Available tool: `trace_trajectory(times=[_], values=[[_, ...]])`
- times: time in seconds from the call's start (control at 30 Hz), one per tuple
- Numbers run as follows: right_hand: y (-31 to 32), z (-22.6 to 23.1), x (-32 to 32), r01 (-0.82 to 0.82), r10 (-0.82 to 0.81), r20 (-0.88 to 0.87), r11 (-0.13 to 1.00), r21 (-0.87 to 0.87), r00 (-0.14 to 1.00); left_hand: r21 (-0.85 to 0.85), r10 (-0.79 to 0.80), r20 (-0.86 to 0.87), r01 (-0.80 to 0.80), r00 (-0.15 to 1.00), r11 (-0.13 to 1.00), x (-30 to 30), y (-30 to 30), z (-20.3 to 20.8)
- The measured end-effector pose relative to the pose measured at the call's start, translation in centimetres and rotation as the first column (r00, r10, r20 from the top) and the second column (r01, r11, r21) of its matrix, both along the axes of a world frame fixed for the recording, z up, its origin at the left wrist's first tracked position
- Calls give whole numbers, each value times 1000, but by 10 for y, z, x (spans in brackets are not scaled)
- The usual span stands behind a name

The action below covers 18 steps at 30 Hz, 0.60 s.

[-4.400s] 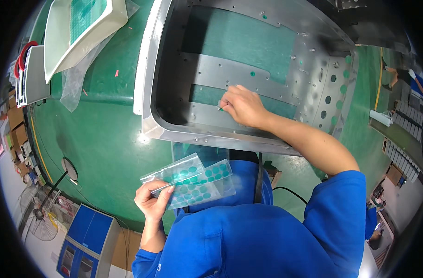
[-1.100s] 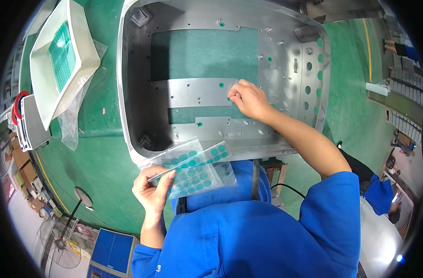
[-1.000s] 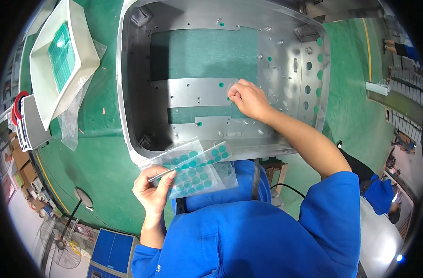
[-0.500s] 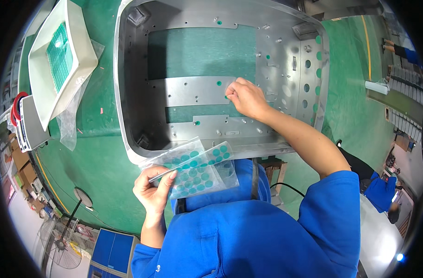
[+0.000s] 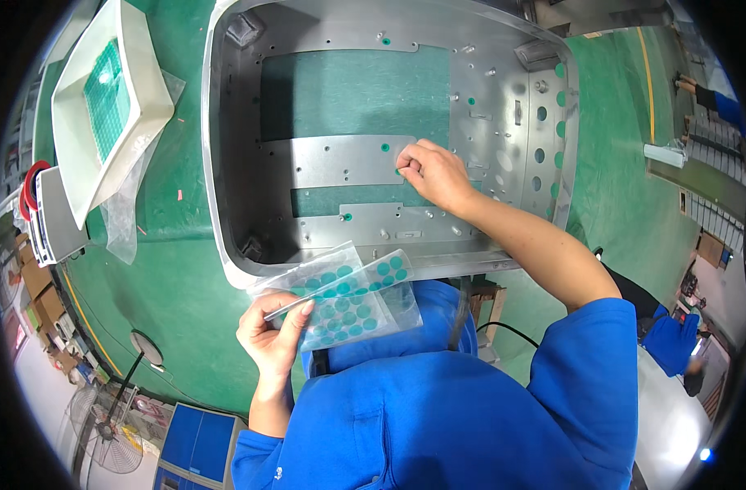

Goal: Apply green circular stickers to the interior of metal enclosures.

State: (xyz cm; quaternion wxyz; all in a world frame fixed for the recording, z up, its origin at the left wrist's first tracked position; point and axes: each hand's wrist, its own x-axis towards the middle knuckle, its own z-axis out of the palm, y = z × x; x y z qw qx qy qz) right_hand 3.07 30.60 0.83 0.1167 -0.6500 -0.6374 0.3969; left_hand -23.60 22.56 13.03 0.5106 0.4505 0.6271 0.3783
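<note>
One more dot, further toward one o'clock, is seemingly being pressed by the narrow right grip, sheets being held by the left grip.

The case is smooth, satin metal. Near its lower-left corner, the sheets are clear, glossy plastic.

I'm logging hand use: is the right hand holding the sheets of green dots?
No, the left hand grips the sheets of green dots, while the right hand is over the metal housing.
</note>
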Motion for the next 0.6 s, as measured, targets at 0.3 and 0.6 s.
trace_trajectory(times=[0.3, 0.6], values=[[19, -7, 10, 2, 9, 57, 981, -192, 998, 26, 24, 24, -25, 999, 999, 0, 6, 6], [44, 101, 7, 197, -230, -671, 972, -126, 705, 187, -133, 50, 122, 990, 975, 5, 68, 38]])
